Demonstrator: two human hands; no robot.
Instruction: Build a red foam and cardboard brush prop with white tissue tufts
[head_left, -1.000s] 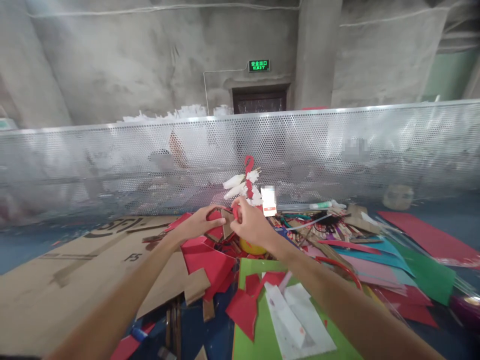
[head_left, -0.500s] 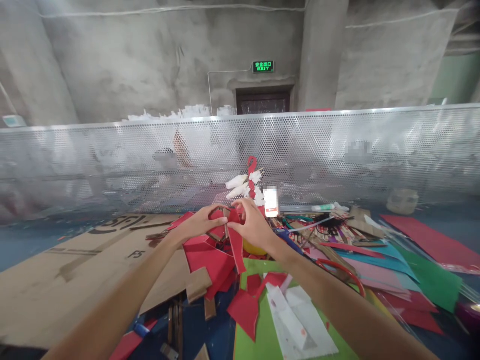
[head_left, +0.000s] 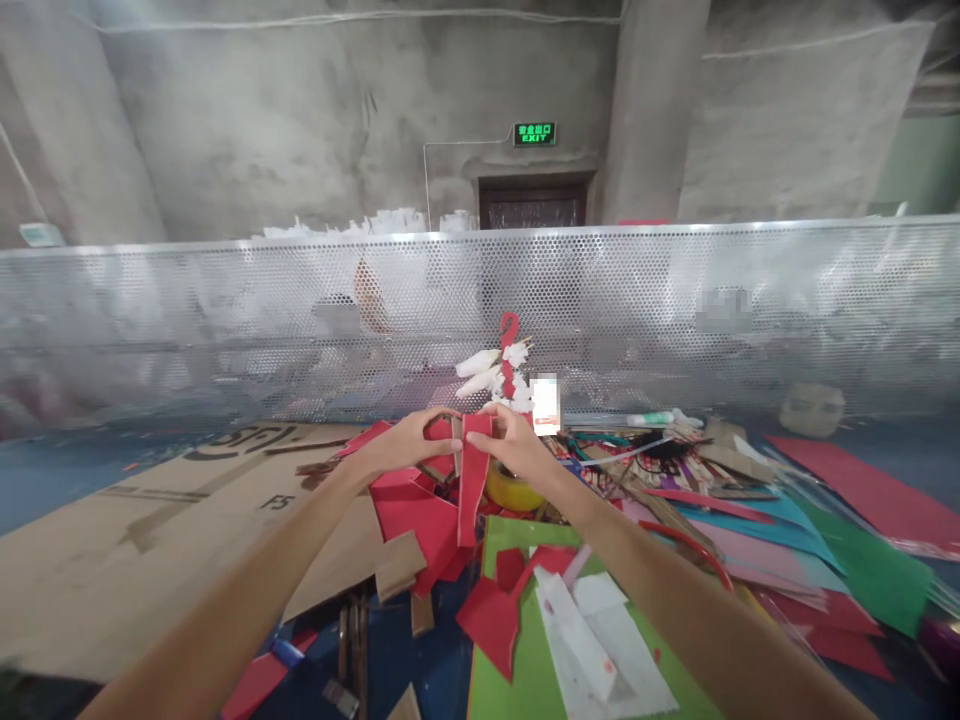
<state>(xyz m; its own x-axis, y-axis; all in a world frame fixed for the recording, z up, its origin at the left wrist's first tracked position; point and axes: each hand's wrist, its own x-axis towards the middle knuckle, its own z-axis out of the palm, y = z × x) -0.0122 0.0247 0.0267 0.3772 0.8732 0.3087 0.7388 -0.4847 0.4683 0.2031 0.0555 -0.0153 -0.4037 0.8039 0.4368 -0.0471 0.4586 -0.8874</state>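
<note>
My left hand (head_left: 411,442) pinches a small piece of red-faced cardboard (head_left: 439,432) with a brown edge. My right hand (head_left: 517,445) grips a long red strip (head_left: 472,495) by its top, the strip hanging down and tapering slightly. The two pieces meet between my thumbs; whether they are joined I cannot tell. Below the hands lie red cut sheets (head_left: 424,520) and a brown cardboard scrap (head_left: 400,566). A yellow roll (head_left: 513,492) is partly hidden behind my right wrist. Just beyond stands a red hooked decoration with white flowers (head_left: 508,365).
Flat cardboard (head_left: 187,540) covers the left side. A green sheet (head_left: 517,610) carries red scraps and white paper (head_left: 600,640). Coloured sheets (head_left: 795,530) and mixed tools are piled at the right. A perforated metal panel (head_left: 420,290) runs across the back.
The red strip has turned to show its broad face and now hangs straighter. My right fingers have shifted on its top end. The view has moved slightly left.
</note>
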